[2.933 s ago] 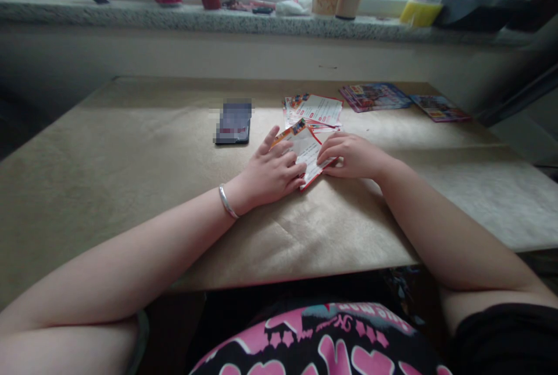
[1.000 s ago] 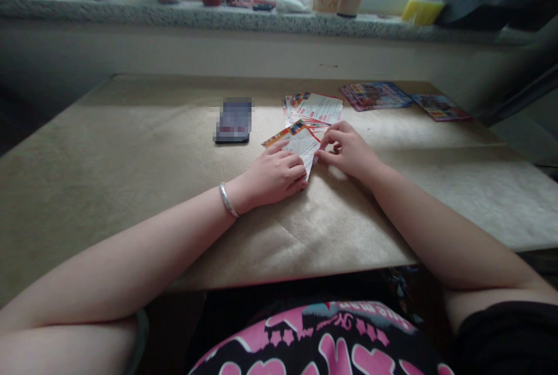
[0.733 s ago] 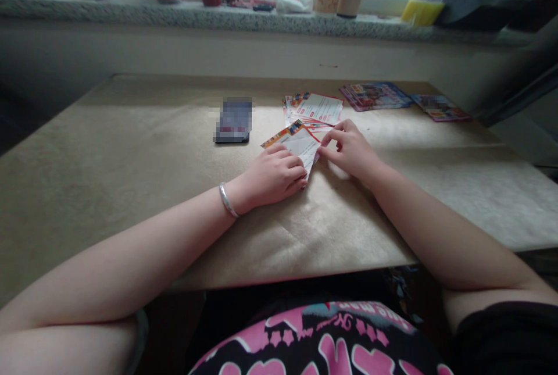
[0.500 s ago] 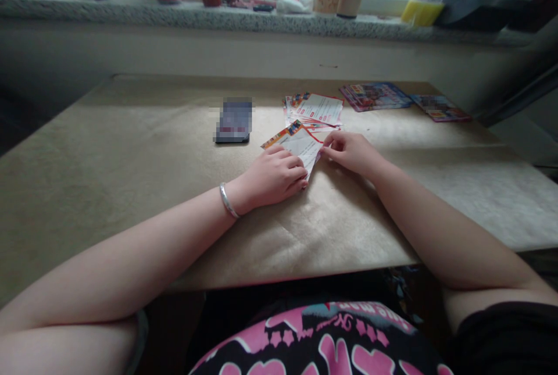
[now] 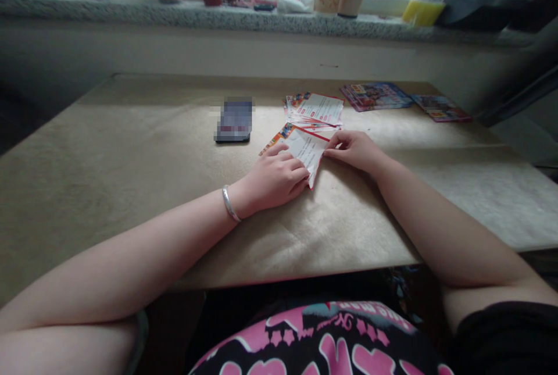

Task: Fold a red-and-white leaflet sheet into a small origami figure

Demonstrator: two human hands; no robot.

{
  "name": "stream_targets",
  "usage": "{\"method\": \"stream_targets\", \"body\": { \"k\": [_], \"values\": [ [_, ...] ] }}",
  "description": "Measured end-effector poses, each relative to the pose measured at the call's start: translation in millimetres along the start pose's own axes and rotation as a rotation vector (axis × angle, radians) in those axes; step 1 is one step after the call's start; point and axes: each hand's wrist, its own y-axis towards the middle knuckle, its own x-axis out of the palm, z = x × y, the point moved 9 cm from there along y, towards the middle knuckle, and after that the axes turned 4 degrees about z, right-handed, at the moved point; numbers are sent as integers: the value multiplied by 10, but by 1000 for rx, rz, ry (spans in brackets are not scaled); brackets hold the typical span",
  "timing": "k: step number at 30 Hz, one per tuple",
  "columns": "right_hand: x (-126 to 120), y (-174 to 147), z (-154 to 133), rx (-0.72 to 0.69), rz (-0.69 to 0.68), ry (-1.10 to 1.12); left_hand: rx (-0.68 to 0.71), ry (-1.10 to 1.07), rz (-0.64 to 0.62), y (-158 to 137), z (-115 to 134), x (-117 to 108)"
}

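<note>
A white printed card (image 5: 307, 145) with a red border and an orange patterned strip lies at a slant on the table in front of me. Across its lower left part rests my left hand (image 5: 278, 177), fingers curled over it and holding it. My right hand (image 5: 354, 149) pinches the card's right edge between thumb and fingers. Just behind is a fanned pile of similar cards (image 5: 320, 107), partly overlapped by the held card. Part of the held card is hidden under my left fingers.
A phone-like dark item (image 5: 235, 122), blurred out, lies left of the cards. Farther right are colourful picture cards (image 5: 377, 96) and another small stack (image 5: 441, 109). Bottles and a yellow object (image 5: 422, 13) stand on the windowsill (image 5: 244, 19) behind the table (image 5: 131, 154).
The card has turned a little and its right side lies more spread out, showing more of its red-edged lower corner. Both hands have shifted only slightly.
</note>
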Motion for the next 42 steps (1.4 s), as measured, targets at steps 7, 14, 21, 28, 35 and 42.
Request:
{"method": "stream_targets", "body": {
  "k": [7, 14, 21, 28, 35, 42],
  "values": [
    [2, 7, 12, 1, 31, 67, 20, 7, -32, 10, 18, 27],
    [31, -11, 17, 47, 76, 131, 17, -21, -50, 10, 6, 55],
    [19, -5, -96, -61, 139, -29, 9, -44, -49, 17, -6, 62],
    [81, -2, -70, -6, 119, 71, -2, -62, -46, 14, -25, 75],
    [172, 44, 102, 143, 114, 189, -21, -53, -31, 8, -40, 75],
    [159, 29, 34, 78, 102, 83, -46, -96, -36, 3, -76, 82]
  ]
}}
